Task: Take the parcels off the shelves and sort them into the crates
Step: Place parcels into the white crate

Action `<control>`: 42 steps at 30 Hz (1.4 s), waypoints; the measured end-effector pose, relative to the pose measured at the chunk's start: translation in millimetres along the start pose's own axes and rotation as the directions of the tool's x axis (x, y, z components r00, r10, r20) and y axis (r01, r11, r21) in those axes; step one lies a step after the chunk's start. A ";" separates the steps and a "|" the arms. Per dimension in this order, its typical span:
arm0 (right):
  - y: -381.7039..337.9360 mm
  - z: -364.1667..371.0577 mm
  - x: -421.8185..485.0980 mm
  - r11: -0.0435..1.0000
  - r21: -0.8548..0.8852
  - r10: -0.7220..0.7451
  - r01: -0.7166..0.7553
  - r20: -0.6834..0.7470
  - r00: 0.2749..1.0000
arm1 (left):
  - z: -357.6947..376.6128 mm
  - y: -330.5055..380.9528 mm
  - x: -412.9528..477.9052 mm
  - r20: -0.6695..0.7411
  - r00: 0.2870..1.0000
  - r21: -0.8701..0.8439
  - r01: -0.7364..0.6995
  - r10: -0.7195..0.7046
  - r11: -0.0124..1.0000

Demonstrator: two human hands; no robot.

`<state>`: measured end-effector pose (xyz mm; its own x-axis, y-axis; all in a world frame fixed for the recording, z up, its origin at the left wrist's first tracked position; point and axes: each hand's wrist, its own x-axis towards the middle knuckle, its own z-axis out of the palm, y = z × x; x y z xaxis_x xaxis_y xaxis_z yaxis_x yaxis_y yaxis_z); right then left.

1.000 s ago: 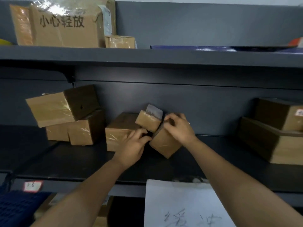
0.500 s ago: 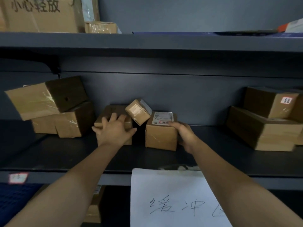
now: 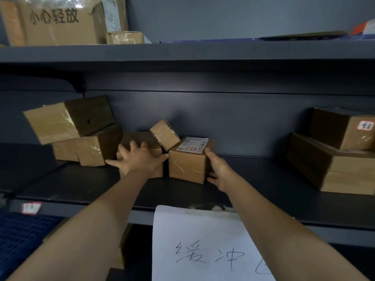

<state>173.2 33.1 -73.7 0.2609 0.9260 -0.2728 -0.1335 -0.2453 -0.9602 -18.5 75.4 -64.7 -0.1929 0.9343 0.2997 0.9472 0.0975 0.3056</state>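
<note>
On the middle shelf stands a brown parcel with a white label on top. My right hand cups its right side, thumb at the top corner. A small taped parcel leans tilted between it and a plain brown parcel to the left. My left hand lies flat on that plain parcel's front, fingers spread wide, gripping nothing.
Two stacked parcels sit at the shelf's left, two bigger ones at the right. Large boxes stand on the upper shelf. A handwritten paper sheet hangs from the shelf edge. A blue crate shows at lower left.
The labelled parcel, held tilted in both hands a second ago, now stands upright on the shelf. My left hand has moved left onto the plain parcel and spread its fingers.
</note>
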 end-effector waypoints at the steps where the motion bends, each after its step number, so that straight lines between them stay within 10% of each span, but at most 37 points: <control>1: -1.4 1.3 0.4 1.000 -0.013 -0.002 0.002 -0.004 1.000 | -1.4 2.3 -2.3 -0.021 1.000 -0.008 -0.023 0.023 1.000; 16: -0.7 32.3 -6.5 0.981 0.193 -0.017 0.027 -0.058 0.998 | -28.1 -17.6 -34.8 -0.077 0.995 -0.316 -0.086 0.065 0.945; 20: -6.3 16.4 -15.6 0.970 0.212 -0.082 0.118 -0.172 0.982 | -39.4 -21.3 -41.4 0.099 0.986 -0.855 0.153 -0.134 0.495; 25: -3.2 -5.6 -37.5 0.944 0.309 -0.077 0.119 -0.144 0.987 | -46.0 -3.3 -83.4 0.542 0.840 -0.839 0.540 0.014 0.069; 42: 44.1 -120.4 -193.7 0.827 0.404 -0.226 0.390 -0.398 0.889 | -49.3 40.6 -187.8 0.329 0.809 -0.931 0.365 0.488 0.022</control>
<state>231.9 -191.6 -70.3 0.6423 0.7649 -0.0496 -0.3948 0.2746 -0.8768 43.6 -113.0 -64.1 0.3904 0.9158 0.0941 -0.2882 0.0245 0.9572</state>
